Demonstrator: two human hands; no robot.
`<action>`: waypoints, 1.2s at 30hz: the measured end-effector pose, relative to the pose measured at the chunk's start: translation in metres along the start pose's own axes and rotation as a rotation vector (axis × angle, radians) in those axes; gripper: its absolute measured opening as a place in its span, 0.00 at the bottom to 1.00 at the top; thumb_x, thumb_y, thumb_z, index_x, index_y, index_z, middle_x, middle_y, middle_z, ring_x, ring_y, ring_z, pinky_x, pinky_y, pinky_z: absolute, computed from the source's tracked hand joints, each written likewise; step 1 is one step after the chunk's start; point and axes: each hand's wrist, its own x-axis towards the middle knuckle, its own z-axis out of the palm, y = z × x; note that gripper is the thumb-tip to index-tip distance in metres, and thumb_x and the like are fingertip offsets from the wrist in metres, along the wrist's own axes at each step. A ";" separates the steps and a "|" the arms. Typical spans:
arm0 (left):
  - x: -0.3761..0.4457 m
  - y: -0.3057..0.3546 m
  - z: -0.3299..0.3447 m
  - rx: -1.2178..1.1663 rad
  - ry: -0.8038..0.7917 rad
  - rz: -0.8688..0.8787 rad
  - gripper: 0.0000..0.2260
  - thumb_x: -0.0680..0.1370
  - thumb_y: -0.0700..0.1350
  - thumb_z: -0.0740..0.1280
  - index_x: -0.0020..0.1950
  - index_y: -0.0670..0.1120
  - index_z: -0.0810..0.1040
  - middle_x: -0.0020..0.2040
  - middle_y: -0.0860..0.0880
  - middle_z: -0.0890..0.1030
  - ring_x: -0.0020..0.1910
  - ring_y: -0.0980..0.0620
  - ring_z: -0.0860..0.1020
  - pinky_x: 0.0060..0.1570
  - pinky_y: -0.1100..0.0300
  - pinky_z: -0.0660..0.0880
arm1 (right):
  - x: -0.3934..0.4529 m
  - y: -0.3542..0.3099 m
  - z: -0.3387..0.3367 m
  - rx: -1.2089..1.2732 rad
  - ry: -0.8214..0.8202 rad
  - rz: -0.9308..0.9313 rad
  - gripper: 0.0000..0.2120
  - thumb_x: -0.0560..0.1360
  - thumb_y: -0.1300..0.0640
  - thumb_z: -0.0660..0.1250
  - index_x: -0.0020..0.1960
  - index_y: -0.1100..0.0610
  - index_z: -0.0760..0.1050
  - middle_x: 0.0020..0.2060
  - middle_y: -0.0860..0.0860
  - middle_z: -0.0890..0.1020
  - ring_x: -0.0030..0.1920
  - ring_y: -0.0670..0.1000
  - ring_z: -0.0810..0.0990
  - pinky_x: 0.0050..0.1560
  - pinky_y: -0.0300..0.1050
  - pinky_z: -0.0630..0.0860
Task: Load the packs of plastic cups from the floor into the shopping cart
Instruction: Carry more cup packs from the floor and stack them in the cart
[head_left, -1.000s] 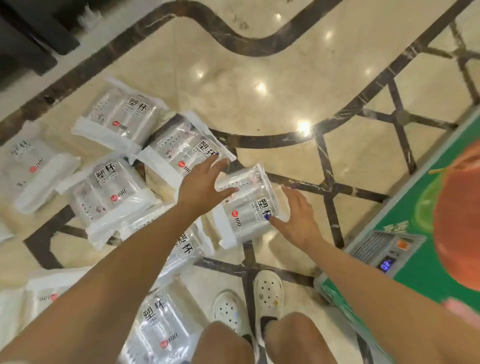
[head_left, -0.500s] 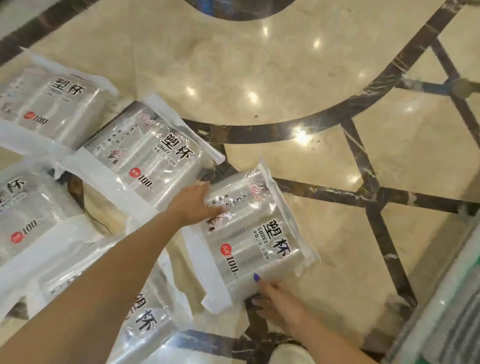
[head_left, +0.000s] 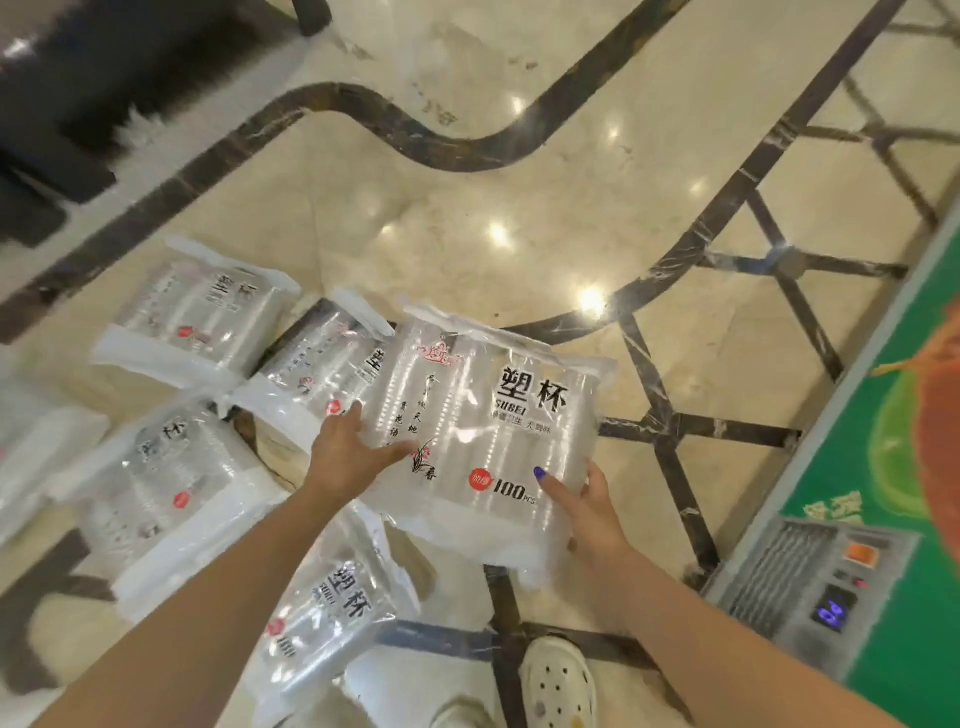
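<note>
You have one pack of cups (head_left: 483, 436) lifted clear of the floor (head_left: 467, 197), your left hand (head_left: 348, 457) clamped on its left edge and your right hand (head_left: 587, 509) gripping its lower right corner. This looks like the carry step. Other packs (head_left: 202, 312) lie below; no cart is identifiable, so next you must turn and find it.

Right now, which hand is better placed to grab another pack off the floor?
Left hand: it grips the held pack's left edge, nearest the floor packs. Right hand is on the far side.
</note>
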 end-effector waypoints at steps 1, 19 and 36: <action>-0.022 0.014 -0.023 -0.005 0.002 0.024 0.56 0.58 0.70 0.75 0.75 0.39 0.61 0.69 0.39 0.70 0.68 0.41 0.70 0.65 0.47 0.69 | -0.024 -0.023 0.005 -0.025 -0.028 -0.031 0.38 0.68 0.50 0.79 0.72 0.43 0.64 0.62 0.49 0.79 0.57 0.56 0.82 0.58 0.63 0.78; -0.348 0.268 -0.383 -0.449 -0.078 0.424 0.41 0.57 0.60 0.79 0.67 0.67 0.65 0.63 0.55 0.76 0.57 0.53 0.80 0.53 0.48 0.79 | -0.457 -0.379 0.079 -0.301 -0.332 -0.628 0.61 0.55 0.47 0.84 0.76 0.33 0.50 0.74 0.44 0.66 0.69 0.52 0.72 0.67 0.59 0.73; -0.532 0.482 -0.268 -0.298 -0.403 0.957 0.41 0.67 0.38 0.78 0.74 0.56 0.61 0.59 0.56 0.78 0.53 0.48 0.82 0.39 0.67 0.78 | -0.711 -0.360 -0.172 -0.169 0.271 -0.945 0.50 0.62 0.54 0.83 0.71 0.36 0.52 0.65 0.52 0.76 0.59 0.48 0.80 0.61 0.49 0.78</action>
